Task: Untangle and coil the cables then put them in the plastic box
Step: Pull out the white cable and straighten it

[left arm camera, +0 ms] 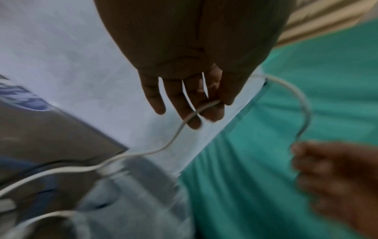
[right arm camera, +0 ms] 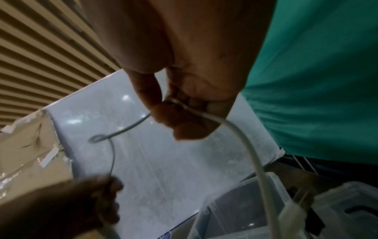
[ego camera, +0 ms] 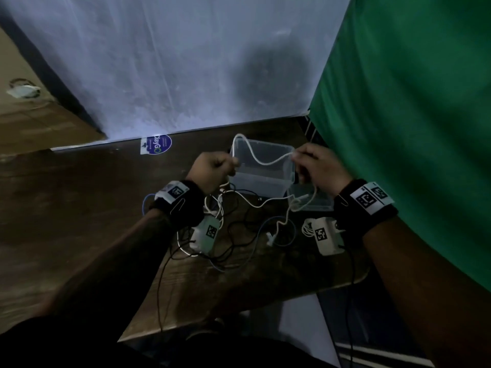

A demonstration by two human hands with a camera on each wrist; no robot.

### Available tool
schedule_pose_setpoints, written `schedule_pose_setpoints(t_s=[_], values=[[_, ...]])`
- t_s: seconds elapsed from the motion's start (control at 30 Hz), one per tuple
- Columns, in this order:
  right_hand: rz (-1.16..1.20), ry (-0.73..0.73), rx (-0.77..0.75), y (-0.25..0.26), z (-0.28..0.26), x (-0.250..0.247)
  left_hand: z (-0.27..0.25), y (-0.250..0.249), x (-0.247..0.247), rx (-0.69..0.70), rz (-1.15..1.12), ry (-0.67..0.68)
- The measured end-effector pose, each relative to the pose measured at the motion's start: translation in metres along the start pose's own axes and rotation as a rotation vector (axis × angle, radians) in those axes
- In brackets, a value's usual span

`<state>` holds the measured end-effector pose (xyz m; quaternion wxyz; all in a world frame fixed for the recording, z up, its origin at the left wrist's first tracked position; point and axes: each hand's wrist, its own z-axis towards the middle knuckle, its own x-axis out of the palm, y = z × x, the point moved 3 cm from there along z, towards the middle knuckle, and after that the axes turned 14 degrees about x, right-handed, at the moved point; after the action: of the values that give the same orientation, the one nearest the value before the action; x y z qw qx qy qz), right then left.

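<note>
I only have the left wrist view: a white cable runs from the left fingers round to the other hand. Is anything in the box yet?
Observer: It looks empty in the head view. The box holds no coil, and the white cable only arcs above it between the left hand and the right hand.
Operator: What is left on the table?
Observer: A tangle of black, blue and white cables lies on the near side of the box.
Operator: How does the right hand hold the cable?
Observer: In the right wrist view it pinches the cable between thumb and fingers.
</note>
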<state>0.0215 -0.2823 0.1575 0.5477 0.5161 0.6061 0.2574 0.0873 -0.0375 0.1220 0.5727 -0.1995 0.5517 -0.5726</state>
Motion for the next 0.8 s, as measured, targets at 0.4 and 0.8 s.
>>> schedule_pose_setpoints(t_s=[0.4, 0.8], values=[[0.539, 0.202, -0.027, 0.060, -0.046, 0.025, 0.029, -0.024, -0.028, 0.277, 0.415, -0.099], [0.521, -0.208, -0.116, 0.081, -0.044, 0.006, -0.045, 0.016, 0.011, 0.025, -0.276, 0.261]])
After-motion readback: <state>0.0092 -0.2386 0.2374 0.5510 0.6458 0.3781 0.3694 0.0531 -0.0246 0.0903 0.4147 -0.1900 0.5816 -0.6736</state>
